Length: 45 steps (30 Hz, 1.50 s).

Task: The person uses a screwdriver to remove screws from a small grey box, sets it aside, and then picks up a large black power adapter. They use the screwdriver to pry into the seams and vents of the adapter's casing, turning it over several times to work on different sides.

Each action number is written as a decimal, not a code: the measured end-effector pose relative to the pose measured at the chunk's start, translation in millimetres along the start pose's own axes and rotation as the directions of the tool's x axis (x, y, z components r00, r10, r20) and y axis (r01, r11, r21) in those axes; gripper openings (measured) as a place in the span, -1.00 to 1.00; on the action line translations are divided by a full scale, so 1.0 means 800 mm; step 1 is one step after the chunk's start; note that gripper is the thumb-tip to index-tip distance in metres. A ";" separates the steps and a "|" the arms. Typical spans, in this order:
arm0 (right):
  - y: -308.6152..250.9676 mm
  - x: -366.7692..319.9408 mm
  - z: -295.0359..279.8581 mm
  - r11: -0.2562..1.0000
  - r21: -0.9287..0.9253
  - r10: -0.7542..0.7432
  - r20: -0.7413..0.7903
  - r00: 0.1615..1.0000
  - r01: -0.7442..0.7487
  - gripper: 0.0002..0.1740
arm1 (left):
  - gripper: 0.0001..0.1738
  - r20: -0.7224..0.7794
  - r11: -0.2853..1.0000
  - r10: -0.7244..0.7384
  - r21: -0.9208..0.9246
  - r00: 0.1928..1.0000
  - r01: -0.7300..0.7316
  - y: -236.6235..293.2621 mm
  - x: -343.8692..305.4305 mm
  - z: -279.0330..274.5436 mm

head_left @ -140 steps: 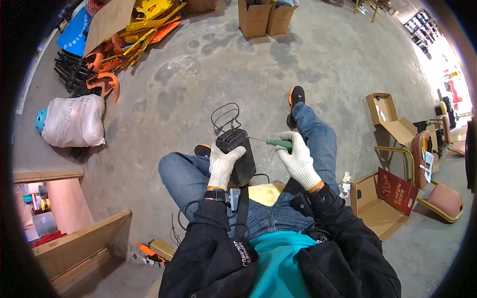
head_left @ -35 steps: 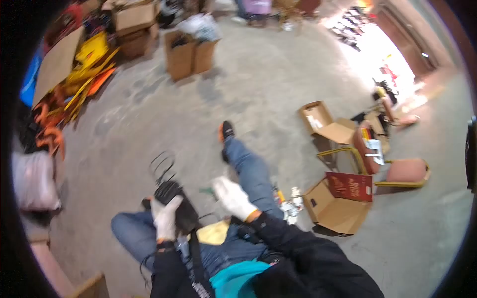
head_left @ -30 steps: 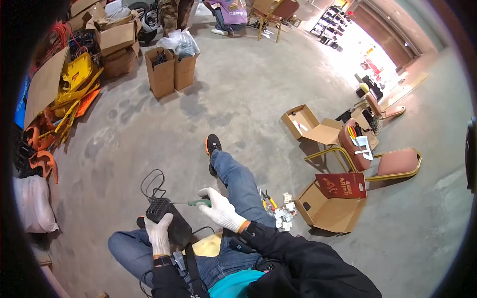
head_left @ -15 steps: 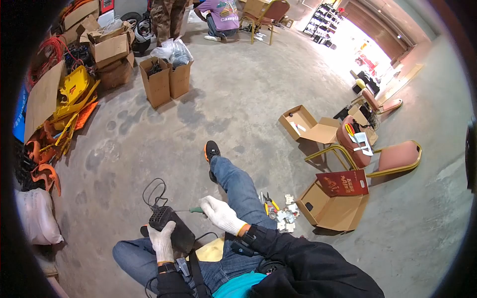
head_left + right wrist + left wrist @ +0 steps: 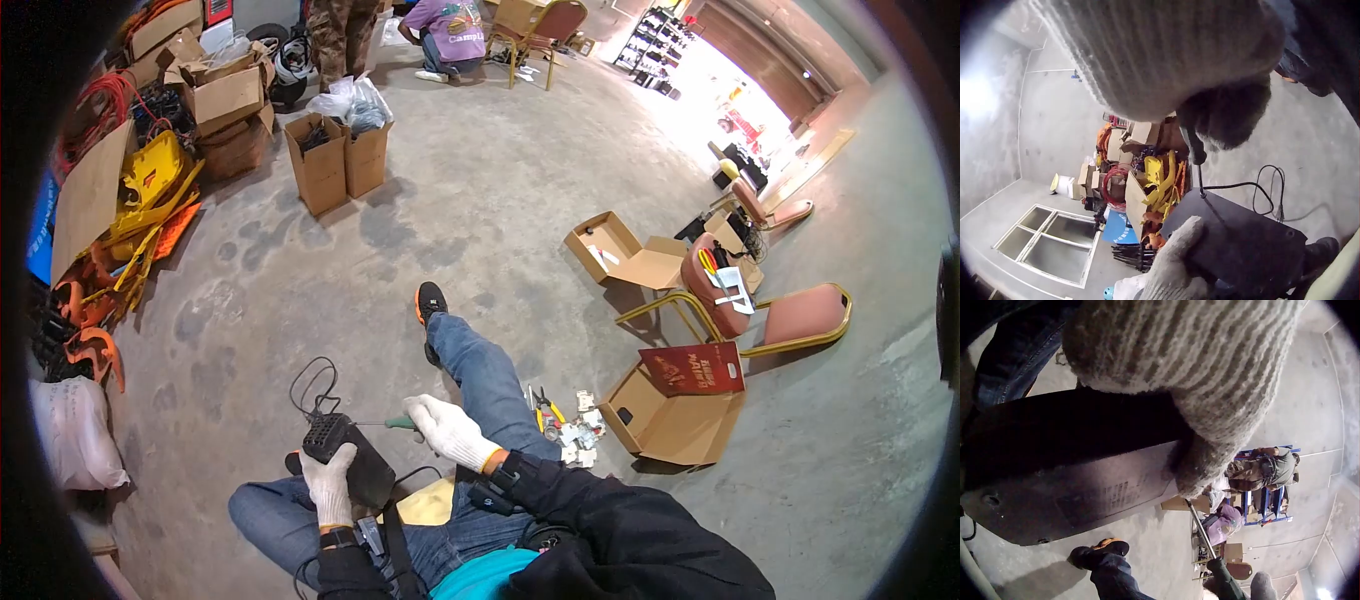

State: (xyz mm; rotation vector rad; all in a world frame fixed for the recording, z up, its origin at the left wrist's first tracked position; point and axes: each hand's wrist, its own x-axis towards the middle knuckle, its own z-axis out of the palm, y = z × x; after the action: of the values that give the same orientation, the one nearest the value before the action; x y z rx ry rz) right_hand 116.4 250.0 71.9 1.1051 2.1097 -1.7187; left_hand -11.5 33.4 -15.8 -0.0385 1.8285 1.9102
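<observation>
Right hand (image 5: 450, 432), white-gloved: fingers curled round the green handle of a screwdriver (image 5: 401, 423), shaft tip meeting a corner of a black case (image 5: 368, 472). Left hand (image 5: 328, 484), white-gloved: fingers and thumb gripping that case, lower left of the head view. Black cable (image 5: 292, 386), looped, just above it. Yellow-handled pliers (image 5: 545, 404) and white pieces (image 5: 580, 436), together on the floor (image 5: 480, 180), lower right of centre. Open cardboard box (image 5: 690, 436), lower right. Pink-padded chair (image 5: 806, 317), right. Two cartons (image 5: 322, 178), side by side, upper left
</observation>
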 end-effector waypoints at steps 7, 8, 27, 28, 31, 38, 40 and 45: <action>0.032 0.018 0.018 0.943 -0.115 -0.327 -0.158 0.932 0.311 -0.50 | -0.28 -0.039 0.998 -0.062 0.025 0.997 0.063 0.005 0.000 0.002; 0.032 0.017 0.016 0.948 -0.136 -0.310 -0.174 0.935 0.289 -0.45 | -0.30 -0.032 0.999 -0.031 0.027 0.999 0.032 0.003 0.000 0.004; 0.039 0.026 0.016 0.912 -0.069 -0.408 -0.210 0.888 0.403 -0.52 | -0.23 -0.061 0.992 -0.062 0.109 0.996 0.069 -0.005 0.004 -0.008; 0.038 0.026 0.015 0.888 -0.146 -0.458 -0.216 0.862 0.436 -0.50 | -0.30 0.023 0.998 -0.022 -0.062 1.000 0.023 0.001 0.000 -0.001; 0.029 0.017 0.012 0.908 -0.172 -0.412 -0.201 0.889 0.382 -0.28 | -0.42 0.034 0.994 -0.013 -0.109 0.999 0.016 0.039 -0.015 0.018; 0.008 0.007 0.006 0.991 -0.052 -0.125 -0.070 0.990 0.121 -0.47 | -0.35 -0.048 0.999 -0.040 0.034 0.998 0.042 0.008 -0.003 0.001; 0.024 0.013 0.011 0.982 -0.077 -0.179 -0.074 0.981 0.173 -0.52 | -0.34 -0.043 0.999 -0.042 -0.003 0.998 0.042 0.007 -0.003 0.002; 0.033 0.018 0.015 0.939 -0.149 -0.332 -0.166 0.929 0.309 -0.47 | -0.34 -0.034 0.999 -0.025 -0.044 0.999 0.024 0.010 -0.005 0.004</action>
State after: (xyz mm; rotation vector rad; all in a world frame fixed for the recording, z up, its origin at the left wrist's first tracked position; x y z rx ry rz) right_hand 120.0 246.2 39.7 0.9647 2.5999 -1.6411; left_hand -9.8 35.6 -6.8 -0.1092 1.8004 1.9441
